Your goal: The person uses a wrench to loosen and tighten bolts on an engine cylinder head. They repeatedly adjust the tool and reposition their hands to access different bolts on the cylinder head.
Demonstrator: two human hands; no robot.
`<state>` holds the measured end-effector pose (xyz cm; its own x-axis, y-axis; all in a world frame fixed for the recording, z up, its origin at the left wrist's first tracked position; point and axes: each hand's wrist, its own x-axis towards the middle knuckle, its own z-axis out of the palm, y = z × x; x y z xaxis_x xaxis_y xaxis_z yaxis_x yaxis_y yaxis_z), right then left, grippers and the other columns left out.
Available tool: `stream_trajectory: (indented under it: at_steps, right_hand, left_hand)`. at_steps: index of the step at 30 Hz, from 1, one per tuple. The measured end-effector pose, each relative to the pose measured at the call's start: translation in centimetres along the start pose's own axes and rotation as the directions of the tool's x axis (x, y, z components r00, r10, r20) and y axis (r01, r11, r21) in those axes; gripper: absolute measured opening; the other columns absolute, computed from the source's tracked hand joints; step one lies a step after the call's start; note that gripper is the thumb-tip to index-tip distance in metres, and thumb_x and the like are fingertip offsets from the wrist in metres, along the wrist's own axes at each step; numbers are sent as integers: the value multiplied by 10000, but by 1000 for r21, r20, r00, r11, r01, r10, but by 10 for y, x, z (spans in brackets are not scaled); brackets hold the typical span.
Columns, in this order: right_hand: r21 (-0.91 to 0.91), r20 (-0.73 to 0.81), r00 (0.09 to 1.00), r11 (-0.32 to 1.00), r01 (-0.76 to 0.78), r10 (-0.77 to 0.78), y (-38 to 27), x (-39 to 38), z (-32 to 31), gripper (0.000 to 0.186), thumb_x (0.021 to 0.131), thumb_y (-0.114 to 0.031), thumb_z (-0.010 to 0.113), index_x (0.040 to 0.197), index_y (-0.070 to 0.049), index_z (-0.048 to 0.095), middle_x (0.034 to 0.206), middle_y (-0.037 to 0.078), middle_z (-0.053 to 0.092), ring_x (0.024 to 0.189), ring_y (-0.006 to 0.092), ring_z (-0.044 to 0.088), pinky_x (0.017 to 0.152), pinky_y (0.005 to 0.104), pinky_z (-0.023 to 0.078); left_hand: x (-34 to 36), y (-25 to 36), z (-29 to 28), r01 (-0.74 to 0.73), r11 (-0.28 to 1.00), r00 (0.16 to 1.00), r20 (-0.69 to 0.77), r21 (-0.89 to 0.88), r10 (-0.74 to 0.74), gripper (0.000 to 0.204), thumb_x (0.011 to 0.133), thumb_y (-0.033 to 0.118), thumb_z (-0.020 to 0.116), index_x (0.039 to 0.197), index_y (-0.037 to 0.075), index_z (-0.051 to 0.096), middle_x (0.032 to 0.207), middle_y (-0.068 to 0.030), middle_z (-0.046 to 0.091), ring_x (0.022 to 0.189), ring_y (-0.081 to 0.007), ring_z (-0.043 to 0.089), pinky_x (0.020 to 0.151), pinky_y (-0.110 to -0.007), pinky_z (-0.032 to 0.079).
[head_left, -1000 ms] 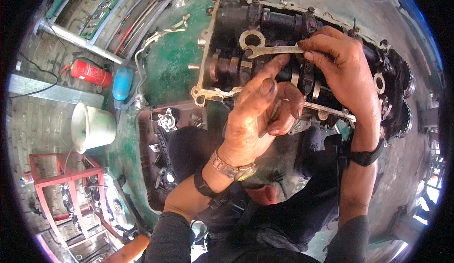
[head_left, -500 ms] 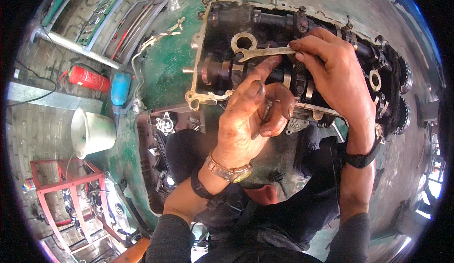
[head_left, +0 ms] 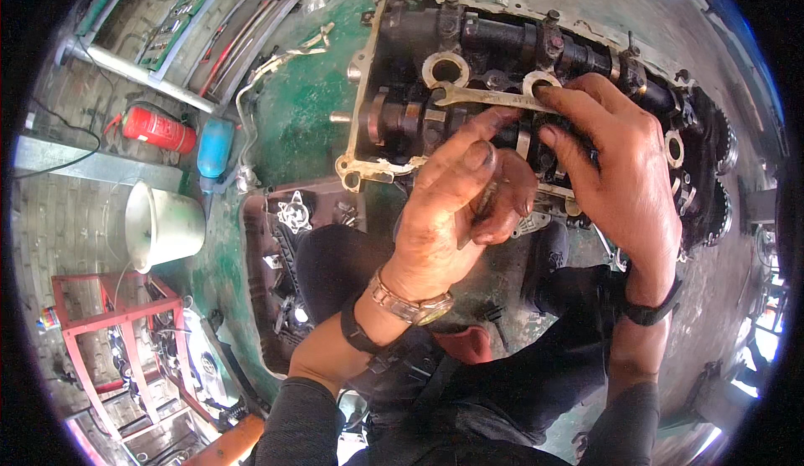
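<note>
A steel open-ended wrench (head_left: 490,97) lies across the dark camshafts in the top of an engine cylinder head (head_left: 356,123), its jaw end to the left near a pale ring around a round hole. My right hand (head_left: 624,152) has its fingers at the wrench's right end, thumb slightly lower; the fingers partly hide that end. My left hand (head_left: 444,206) is held palm up just below the wrench. Its index finger reaches toward the wrench shaft, and the other fingers curl around something dark that I cannot make out. Oily grime covers the left fingertips.
A brown tray (head_left: 255,273) with metal parts sits on the green floor beside my knee. At the left are a white bucket (head_left: 172,227), a red fire extinguisher (head_left: 155,128), a blue bottle (head_left: 215,148) and a red metal frame (head_left: 117,319). A tool rack (head_left: 180,26) stands farther back.
The engine, wrench and both hands sit slightly farther right in view. My right thumb and fingers look wider apart at the wrench's end than before. My left hand remains curled.
</note>
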<state>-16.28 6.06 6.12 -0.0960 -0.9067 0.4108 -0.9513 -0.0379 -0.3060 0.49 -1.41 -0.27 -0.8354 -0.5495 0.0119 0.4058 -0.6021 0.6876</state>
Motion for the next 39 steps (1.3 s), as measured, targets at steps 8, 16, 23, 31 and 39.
stream_trajectory:
  at_steps: [8,16,23,31,39]
  right_hand:
    - [-52,6,1000,998,-28,29,-16,-10,-4,361,785,-19,697,1144,-18,660,1053,178,637,903,380,650,765,413,517]
    - [-40,0,999,999,-35,35,-32,-17,-8,422,769,14,681,1187,-31,643,1103,180,623,910,377,656,770,407,527]
    - [-23,20,1000,1000,2,-2,-38,-20,-11,517,746,58,656,1254,-19,601,1104,182,620,877,367,668,740,395,542]
    - [25,53,998,999,38,-40,-40,-22,-14,578,703,109,624,1270,9,581,1127,196,625,852,360,677,706,395,550]
    - [90,38,991,988,122,-126,-49,-23,-16,626,687,124,612,1305,30,562,1158,225,619,834,358,701,656,381,573]
  left_hand:
    - [-1,-5,8,-4,997,999,36,-73,7,524,984,323,606,1353,-24,473,791,-95,629,502,-41,441,436,-168,290]
    - [0,-6,7,-10,999,997,74,-30,13,573,963,371,616,1352,-20,459,798,-60,619,513,-41,431,433,-181,268]
    - [-1,-9,12,-26,999,999,37,-39,27,509,974,356,601,1331,14,478,769,-13,566,515,-44,427,433,-186,261]
    - [0,-10,10,-25,994,999,26,-108,28,393,1010,339,566,1244,26,526,646,22,500,486,-37,420,423,-177,273]
    - [-5,-9,9,-77,995,997,-2,-61,77,383,1011,344,529,1210,17,545,732,-13,515,566,-78,422,496,-222,305]
